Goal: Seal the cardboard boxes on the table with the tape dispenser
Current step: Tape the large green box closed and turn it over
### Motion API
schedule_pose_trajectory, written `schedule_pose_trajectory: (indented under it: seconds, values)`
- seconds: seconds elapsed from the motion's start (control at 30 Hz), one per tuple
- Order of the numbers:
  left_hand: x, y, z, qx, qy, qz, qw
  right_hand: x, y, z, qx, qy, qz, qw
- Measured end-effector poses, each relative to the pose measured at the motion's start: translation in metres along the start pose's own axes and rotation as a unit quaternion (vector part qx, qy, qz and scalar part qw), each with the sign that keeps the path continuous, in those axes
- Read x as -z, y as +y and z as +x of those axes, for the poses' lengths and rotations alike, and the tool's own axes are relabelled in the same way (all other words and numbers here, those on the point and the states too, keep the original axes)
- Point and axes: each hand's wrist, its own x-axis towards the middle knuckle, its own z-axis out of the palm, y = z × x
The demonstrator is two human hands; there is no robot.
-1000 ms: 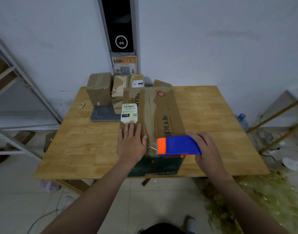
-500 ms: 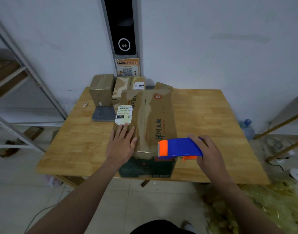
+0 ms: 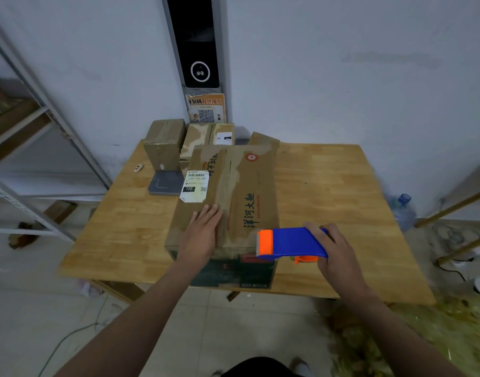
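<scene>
A long brown cardboard box lies lengthwise in the middle of the wooden table, its near end at the table's front edge. A white shipping label is stuck on its left flap. My left hand lies flat, fingers together, on the box's near left top beside the centre seam. My right hand grips a blue tape dispenser with an orange blade end. The dispenser hovers at the box's near right corner, blade end pointing left.
Smaller cardboard boxes stand at the table's back, one on a grey scale. A metal shelf rack stands left. A water bottle and cables lie on the floor at the right.
My right hand has carried the dispenser right and toward me, off the box's seam to its near right corner. My left hand has stayed pressed on the box top.
</scene>
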Motion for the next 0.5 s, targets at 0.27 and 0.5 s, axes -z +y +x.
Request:
schedule_pose_trajectory:
  seconds: [0.27, 0.5]
  values:
    - [-0.009, 0.026, 0.004, 0.071, 0.066, 0.008, 0.995, -0.003, 0.006, 0.002, -0.005, -0.012, 0.005, 1.000]
    - [-0.008, 0.049, 0.012, 0.120, 0.057, 0.049, 0.990, -0.006, 0.011, 0.001, 0.012, -0.020, 0.021, 1.000]
